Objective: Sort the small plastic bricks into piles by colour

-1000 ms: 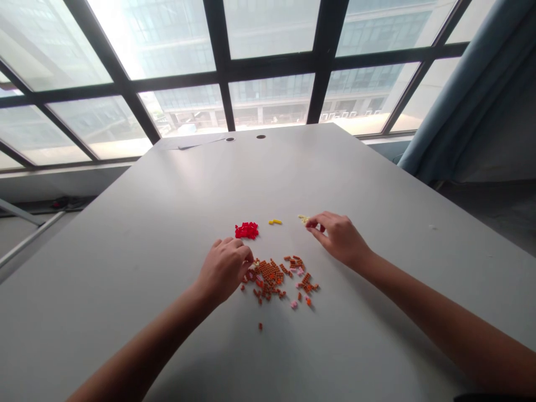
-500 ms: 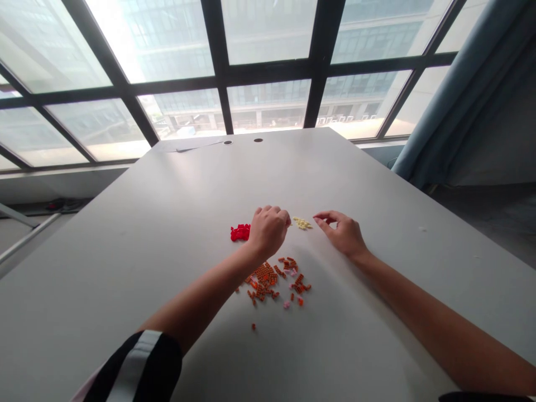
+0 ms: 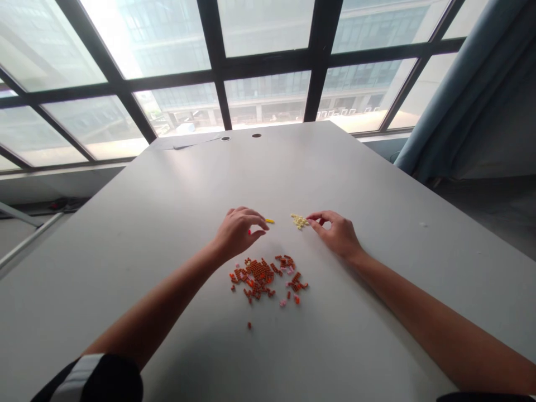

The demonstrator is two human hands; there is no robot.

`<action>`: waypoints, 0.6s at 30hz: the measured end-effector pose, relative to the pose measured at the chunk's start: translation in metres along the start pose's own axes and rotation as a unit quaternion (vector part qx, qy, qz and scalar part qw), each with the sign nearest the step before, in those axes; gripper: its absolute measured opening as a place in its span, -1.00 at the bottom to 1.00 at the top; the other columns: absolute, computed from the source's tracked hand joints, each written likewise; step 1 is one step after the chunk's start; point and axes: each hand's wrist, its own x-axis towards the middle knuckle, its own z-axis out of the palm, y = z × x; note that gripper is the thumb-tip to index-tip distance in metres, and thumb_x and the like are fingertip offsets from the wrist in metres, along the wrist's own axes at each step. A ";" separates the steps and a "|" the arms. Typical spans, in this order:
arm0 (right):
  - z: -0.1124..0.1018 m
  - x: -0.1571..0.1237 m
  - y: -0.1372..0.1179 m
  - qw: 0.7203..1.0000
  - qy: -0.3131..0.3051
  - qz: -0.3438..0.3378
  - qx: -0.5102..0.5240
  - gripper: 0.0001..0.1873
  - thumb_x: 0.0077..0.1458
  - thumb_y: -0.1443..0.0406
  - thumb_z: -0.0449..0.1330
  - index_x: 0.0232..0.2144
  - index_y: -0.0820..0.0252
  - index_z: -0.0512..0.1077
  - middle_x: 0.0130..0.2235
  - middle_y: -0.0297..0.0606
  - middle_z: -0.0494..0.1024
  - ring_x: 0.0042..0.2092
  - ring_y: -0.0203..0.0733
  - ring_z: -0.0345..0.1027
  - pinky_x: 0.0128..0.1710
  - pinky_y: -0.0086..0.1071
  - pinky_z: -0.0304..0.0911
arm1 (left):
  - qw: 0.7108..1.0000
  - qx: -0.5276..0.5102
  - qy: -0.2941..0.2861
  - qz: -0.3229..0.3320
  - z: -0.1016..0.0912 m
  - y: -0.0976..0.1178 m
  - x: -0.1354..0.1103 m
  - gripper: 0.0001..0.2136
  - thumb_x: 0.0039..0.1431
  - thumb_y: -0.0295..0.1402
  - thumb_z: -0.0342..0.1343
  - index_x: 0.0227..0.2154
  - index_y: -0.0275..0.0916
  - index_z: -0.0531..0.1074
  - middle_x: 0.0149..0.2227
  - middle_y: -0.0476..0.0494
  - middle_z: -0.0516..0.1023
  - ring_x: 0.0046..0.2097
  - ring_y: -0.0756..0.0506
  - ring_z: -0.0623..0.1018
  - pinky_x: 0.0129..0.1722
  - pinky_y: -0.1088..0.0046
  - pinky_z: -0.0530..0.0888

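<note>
My left hand (image 3: 240, 230) is just above the table, thumb and fingers apart with nothing visible between them. It covers most of a red pile, and only a bit of red (image 3: 249, 231) shows between thumb and fingers. Beyond its fingertips lies a bright yellow piece (image 3: 270, 221). My right hand (image 3: 335, 233) has thumb and index finger pinched at the right edge of a small pile of pale yellow pieces (image 3: 298, 221). Whatever sits in that pinch is too small to make out. Nearer me are many small brown toy bricks (image 3: 258, 273), loosely spread.
Orange and pink pieces (image 3: 282, 303) are mixed among the brown ones, and a single brown brick (image 3: 249, 325) lies closer to me. The white table (image 3: 355, 335) reaches to the windows, with two cable holes (image 3: 257, 135) at its far end. A blue curtain (image 3: 444, 111) hangs right.
My left hand has moved left from the pale yellow pile to above the red pieces, its fingers opening and uncovering the bright yellow piece. My right hand has shifted slightly left, to the pile's edge.
</note>
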 end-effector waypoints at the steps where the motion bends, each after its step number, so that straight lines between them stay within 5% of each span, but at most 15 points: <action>1: 0.000 0.000 0.000 1.000 -0.002 -0.003 0.002 -0.82 0.01 0.23 0.14 -0.39 0.14 0.53 -0.35 -0.26 0.58 -0.38 -0.20 0.39 -0.27 -0.33 0.28 | 1.000 0.007 -0.019 0.004 -0.007 -0.006 -0.011 -0.94 0.06 -0.40 0.22 -0.40 -0.08 0.55 -0.20 -0.01 0.60 -0.09 -0.11 0.48 -0.05 0.28 0.28; 7: 0.003 -0.003 -0.002 1.000 -0.001 -0.014 -0.005 -0.81 0.02 0.24 0.14 -0.38 0.14 0.53 -0.37 -0.26 0.57 -0.39 -0.20 0.40 -0.28 -0.33 0.28 | 0.996 0.007 -0.093 0.002 -0.021 -0.015 -0.053 -0.95 -0.03 -0.35 0.29 -0.47 -0.03 0.56 -0.19 -0.01 0.56 -0.04 -0.13 0.43 -0.04 0.30 0.26; 18: 0.002 -0.004 0.000 1.000 -0.001 -0.016 -0.002 -0.82 0.02 0.24 0.14 -0.38 0.14 0.52 -0.35 -0.26 0.57 -0.38 -0.20 0.39 -0.27 -0.32 0.28 | 0.992 0.037 -0.122 0.023 -0.013 0.004 -0.048 -0.94 -0.03 -0.38 0.29 -0.48 -0.05 0.55 -0.22 -0.01 0.55 -0.06 -0.12 0.43 -0.07 0.30 0.22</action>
